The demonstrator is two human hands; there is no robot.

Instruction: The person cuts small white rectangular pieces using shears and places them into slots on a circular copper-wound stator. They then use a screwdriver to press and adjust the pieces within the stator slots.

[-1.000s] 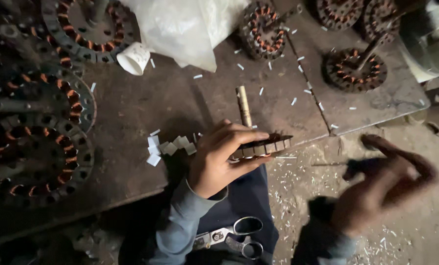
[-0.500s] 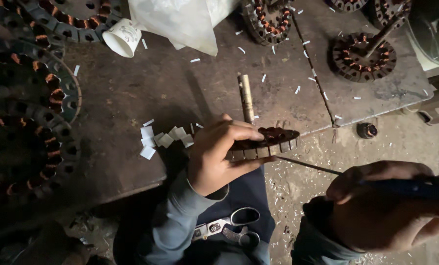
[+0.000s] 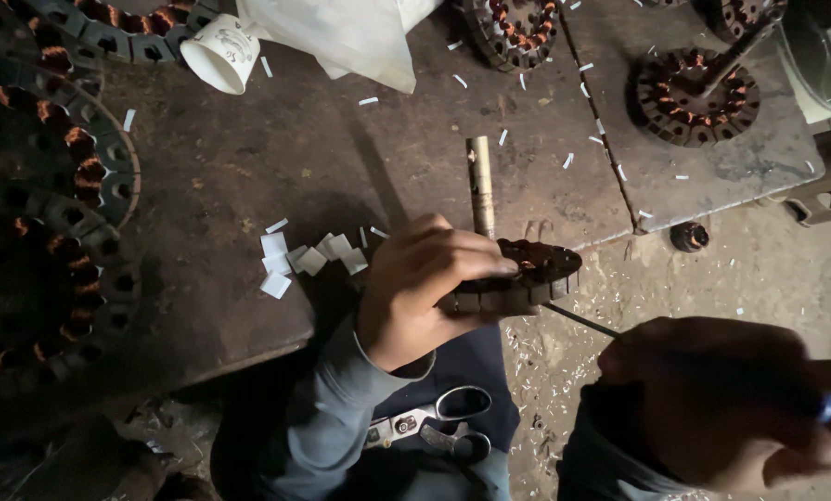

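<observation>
Stator (image 3: 527, 276): dark matt laminated metal, copper-coloured wire windings. Workbench (image 3: 341, 167): rough, stained, dull surface, possibly metal sheet. Rod (image 3: 479, 186): smooth brass-toned metal. Slips (image 3: 290, 255): 8 or so, white matt paper. Scissors (image 3: 434, 422): bright glossy steel. Sleeve (image 3: 332, 427): soft grey-blue cloth.

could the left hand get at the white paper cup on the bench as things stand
Probably not straight away. The left hand is wrapped around the stator. The paper cup lies on its side at the far edge of the bench, with bare bench between them.
</observation>
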